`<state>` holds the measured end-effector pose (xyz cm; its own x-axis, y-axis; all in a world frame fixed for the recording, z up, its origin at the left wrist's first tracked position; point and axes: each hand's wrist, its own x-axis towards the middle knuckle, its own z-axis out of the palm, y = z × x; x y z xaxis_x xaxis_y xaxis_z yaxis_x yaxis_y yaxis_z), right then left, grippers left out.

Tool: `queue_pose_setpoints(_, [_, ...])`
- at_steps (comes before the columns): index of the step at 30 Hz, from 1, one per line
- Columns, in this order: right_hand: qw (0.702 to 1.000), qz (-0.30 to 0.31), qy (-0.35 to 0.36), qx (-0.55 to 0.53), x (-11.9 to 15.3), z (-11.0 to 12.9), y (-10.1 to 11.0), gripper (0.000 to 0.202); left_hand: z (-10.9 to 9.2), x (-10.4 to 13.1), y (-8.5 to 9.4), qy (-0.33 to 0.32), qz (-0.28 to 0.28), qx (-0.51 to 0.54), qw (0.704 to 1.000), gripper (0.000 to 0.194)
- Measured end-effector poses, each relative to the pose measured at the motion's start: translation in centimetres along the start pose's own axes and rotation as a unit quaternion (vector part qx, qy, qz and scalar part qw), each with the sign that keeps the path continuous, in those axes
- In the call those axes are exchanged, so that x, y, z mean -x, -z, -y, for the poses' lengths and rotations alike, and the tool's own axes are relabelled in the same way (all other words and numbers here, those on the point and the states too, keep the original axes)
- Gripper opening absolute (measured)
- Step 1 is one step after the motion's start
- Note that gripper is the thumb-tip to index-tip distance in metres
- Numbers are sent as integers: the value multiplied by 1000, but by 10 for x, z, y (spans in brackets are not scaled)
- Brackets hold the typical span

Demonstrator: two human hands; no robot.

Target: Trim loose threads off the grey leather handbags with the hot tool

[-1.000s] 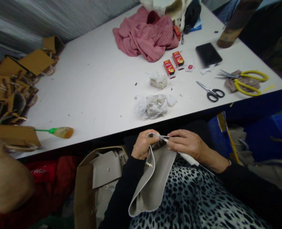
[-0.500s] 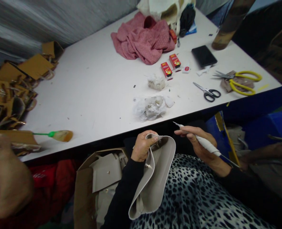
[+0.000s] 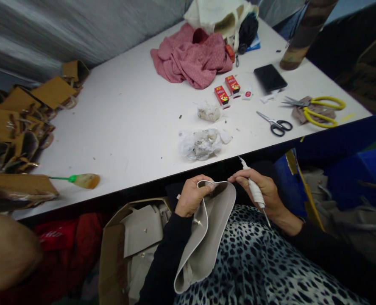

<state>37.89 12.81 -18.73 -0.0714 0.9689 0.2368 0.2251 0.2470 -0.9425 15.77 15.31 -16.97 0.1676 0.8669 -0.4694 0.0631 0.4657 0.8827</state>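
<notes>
Before the worktop [image 3: 127,127], our left hand [image 3: 188,198] pinches the bag [image 3: 218,216]; just rightward, our right hand [image 3: 268,192] grips a slanting tool [image 3: 256,192].

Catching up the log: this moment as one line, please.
left hand: grips bag | right hand: holds white tool beside bag | table: black scissors, red boxes

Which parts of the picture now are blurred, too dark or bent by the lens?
Head view: the other person's arm at lower left looks soft and blurred; head view: the tabletop is bright, the space below its front edge nearly black; head view: the bottle leans outward, probably lens stretch.
</notes>
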Motion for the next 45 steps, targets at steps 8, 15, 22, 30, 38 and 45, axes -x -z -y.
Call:
queue_pose_setpoints(8, [991, 83, 26, 99, -7, -4, -12, 33, 1, 2, -1, -14, 2, -53, 999, 19])
queue_pose_setpoints(15, [983, 143, -24, 110, -16, 0, -27, 33, 1, 5, -4, -22, -24, -70, 997, 13])
queue_pose_setpoints(22, [986, 140, -54, 71, -14, -3, -30, 32, -1, 6, 1, -40, -8, -81, 996, 14])
queue_pose_setpoints(30, [987, 136, -60, 62, -12, -3, -28, 23, 2, 7, 3, -42, -8, -93, 995, 14])
queue_pose_setpoints(38, [976, 170, -34, 128, -13, 4, -28, 20, 5, 9, -6, -44, -49, -123, 990, 8])
queue_pose_setpoints(45, [971, 191, -26, 142, -19, 12, -28, 29, -2, 15, -7, -35, -41, -115, 992, 9])
